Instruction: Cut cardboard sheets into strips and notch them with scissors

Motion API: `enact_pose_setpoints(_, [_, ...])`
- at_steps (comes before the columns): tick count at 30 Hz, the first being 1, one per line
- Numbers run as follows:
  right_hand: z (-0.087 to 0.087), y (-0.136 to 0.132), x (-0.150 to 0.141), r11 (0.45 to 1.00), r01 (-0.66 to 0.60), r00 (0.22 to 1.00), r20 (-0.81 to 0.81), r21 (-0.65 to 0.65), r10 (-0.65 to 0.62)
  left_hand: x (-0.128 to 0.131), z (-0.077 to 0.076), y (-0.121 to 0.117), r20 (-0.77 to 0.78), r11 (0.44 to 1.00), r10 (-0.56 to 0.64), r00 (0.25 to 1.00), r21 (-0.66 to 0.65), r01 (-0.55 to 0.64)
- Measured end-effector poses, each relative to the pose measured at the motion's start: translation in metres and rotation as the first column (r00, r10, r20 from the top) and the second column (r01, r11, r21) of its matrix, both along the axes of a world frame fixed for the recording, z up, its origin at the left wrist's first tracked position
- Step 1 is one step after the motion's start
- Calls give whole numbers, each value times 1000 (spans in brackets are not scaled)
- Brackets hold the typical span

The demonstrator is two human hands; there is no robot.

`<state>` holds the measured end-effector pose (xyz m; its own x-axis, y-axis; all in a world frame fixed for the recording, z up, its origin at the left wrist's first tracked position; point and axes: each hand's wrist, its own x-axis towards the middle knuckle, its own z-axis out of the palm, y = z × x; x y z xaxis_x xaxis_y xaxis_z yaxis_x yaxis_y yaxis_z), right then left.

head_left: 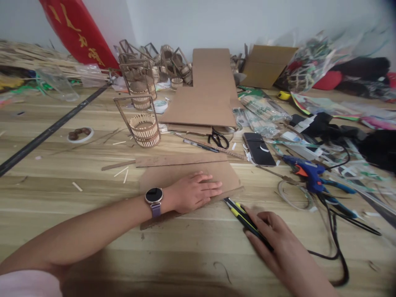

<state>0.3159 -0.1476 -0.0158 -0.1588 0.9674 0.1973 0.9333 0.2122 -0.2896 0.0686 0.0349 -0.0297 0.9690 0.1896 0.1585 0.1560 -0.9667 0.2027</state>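
Flat on a piece of cardboard (161, 175) rests my left hand (196, 192), palm down with its fingers stretched to the right. A watch with a purple strap is on that wrist. My right hand (272, 235) is closed around a black and yellow utility knife (241, 216), whose tip points up and left, close to the cardboard's lower right edge. Whether the blade touches the cardboard I cannot tell. A narrow cardboard strip (179, 160) lies along the far edge of the piece.
Small handled baskets (144, 130) stand beyond the cardboard, with a larger cardboard sheet (204, 103) behind. Black scissors (220, 138), a pen (201, 145) and a phone (259, 149) lie to the right. A blue glue gun (309, 171) and its cord sit near blue-handled pliers (338, 204).
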Motion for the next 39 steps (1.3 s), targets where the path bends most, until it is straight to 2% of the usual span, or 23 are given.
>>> enact_pose_setpoints(4, [-3,0,-2,1000,-9,1000,14,-7,9,0,0,0,-16,1000,1,1000,11,-1])
enact_pose_setpoints(8, [-2,2,-7,999,4,1000,-7,43,-3,1,-1,0,-7,1000,9,1000,22,-8])
enact_pose_setpoints(17, [5,8,-3,997,-76,997,8,27,75,0,-4,1,29,999,8,1000,39,-9])
enact_pose_setpoints(26, [-1,8,3,999,-41,999,-4,10,41,-4,-4,-11,-21,980,63,998,192,-58])
enact_pose_setpoints(33, [-4,12,9,1000,-5,998,-57,-25,4,-36,-4,-12,-22,992,56,998,111,-54])
enact_pose_setpoints(39, [-5,16,10,1000,23,998,-60,-11,-23,-37,-4,-15,-20,993,85,996,89,-83])
